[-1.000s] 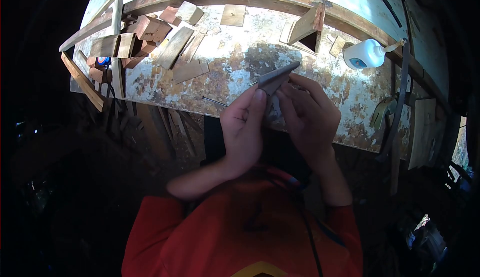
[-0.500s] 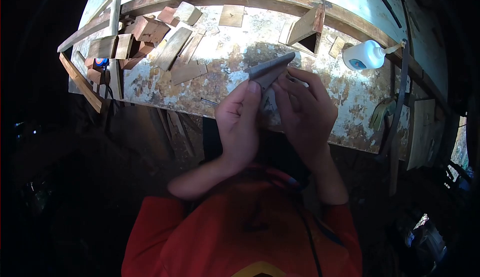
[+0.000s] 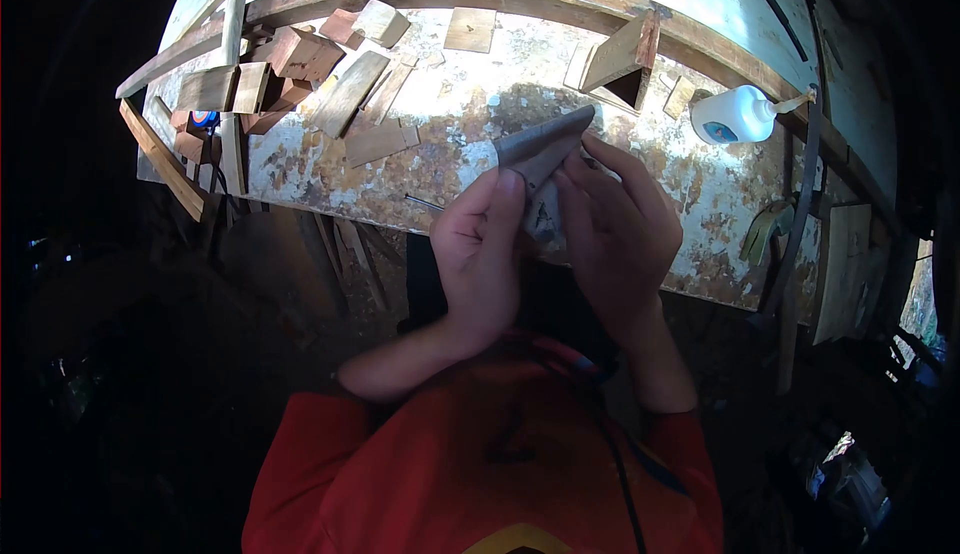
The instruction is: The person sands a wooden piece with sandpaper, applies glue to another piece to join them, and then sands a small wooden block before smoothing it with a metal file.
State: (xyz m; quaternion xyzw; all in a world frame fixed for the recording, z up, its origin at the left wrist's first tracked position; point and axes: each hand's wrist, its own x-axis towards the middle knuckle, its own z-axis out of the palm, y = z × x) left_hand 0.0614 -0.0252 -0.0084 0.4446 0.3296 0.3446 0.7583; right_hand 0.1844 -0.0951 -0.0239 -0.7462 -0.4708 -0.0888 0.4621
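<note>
Between my two hands, above the bench's front edge, is a folded grey-brown sheet [image 3: 546, 146] that looks like sandpaper. Its lower part shows a paler side with dark print. My left hand [image 3: 478, 249] pinches its left end, thumb on the face turned to me. On the other end, the fingers of my right hand [image 3: 630, 219] are closed on the sheet near its upper right corner; some fingertips are hidden. Just left of my left hand, a thin metal rod [image 3: 421, 201], maybe a nail, lies on the bench, partly covered by the hand.
The paint-worn workbench [image 3: 400, 184] carries wood blocks [image 3: 305, 54] and offcuts at the left. A small wooden board [image 3: 470, 29] lies further back. An angled wood piece [image 3: 620, 52] stands behind my hands. At the right are a white glue bottle [image 3: 733, 114] and a long curved strip [image 3: 803, 184].
The folded sheet has opened slightly, showing more of its grey-brown face and printed pale side. My right hand has shifted a little right, and the whole view has moved slightly.
</note>
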